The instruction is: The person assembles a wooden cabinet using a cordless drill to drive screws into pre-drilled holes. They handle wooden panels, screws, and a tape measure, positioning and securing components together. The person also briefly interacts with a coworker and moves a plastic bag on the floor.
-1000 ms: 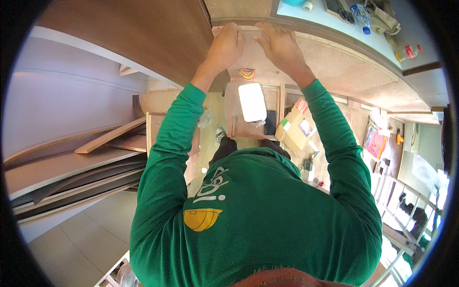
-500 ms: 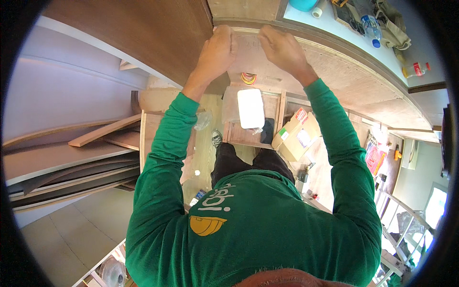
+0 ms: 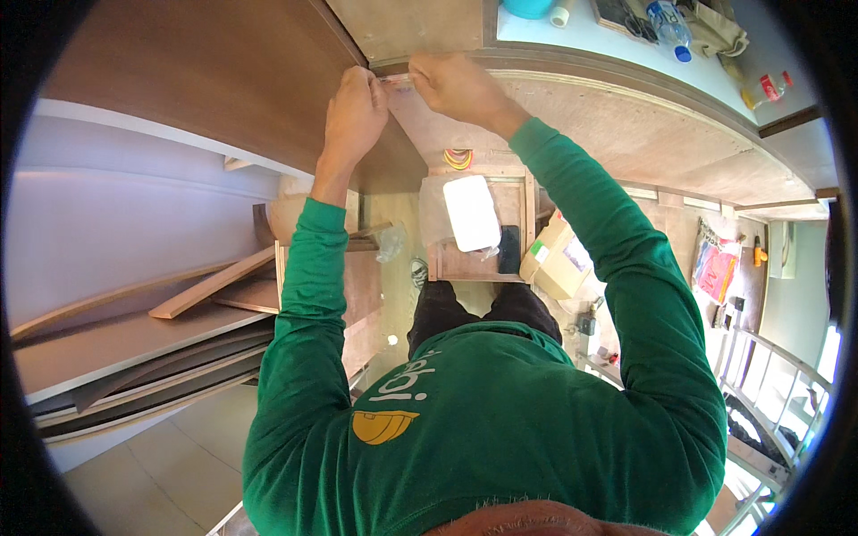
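My left hand (image 3: 356,109) is closed at the corner where the dark brown panel (image 3: 214,67) meets the light plywood board (image 3: 572,116). Close by on the right, my right hand (image 3: 460,89) is closed too, its fingers curled down at the board's far edge. A thin, pale and reddish strip of something shows between the two hands along that edge, too small to name. Whatever the fingers pinch is hidden. Below the hands, a coil of red and yellow tape or cord (image 3: 458,159) rests against the plywood.
A white box-like item (image 3: 472,213) and a dark flat item (image 3: 508,249) lie on a wooden stand before my legs. Beside it is a cardboard box (image 3: 560,258). Boards (image 3: 134,348) are stacked at left. A plastic bottle (image 3: 670,31) lies on the upper right ledge.
Both hands have shifted left along the board's edge, toward the corner with the brown panel. My right hand has come across with its forearm slanting further left. Both stay closed.
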{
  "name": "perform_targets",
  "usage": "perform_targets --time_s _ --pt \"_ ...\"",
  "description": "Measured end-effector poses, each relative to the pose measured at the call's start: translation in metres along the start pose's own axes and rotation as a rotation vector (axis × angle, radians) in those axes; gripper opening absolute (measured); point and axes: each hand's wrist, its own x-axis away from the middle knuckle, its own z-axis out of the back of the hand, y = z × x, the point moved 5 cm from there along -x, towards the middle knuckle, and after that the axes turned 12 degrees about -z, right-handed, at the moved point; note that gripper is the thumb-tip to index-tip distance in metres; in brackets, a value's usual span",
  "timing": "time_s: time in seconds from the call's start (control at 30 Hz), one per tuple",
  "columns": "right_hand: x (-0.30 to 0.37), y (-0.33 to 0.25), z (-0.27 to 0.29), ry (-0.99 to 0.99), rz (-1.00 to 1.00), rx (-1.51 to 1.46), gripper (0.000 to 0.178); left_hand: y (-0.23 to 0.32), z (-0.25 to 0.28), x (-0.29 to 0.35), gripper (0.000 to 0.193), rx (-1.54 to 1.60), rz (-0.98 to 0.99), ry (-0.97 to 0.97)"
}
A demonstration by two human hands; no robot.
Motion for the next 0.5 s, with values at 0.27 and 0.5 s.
perform_targets --time_s 0.27,0.5 --pt "-0.002 -0.004 -0.012 -0.001 -0.032 -0.053 0.015 -0.019 -0.004 0.003 0.019 0.241 0.103 -0.001" --pt "-0.009 -0.010 -0.018 0.019 -0.032 -0.067 0.013 -0.013 -0.010 0.002 0.021 0.121 0.044 0.180"
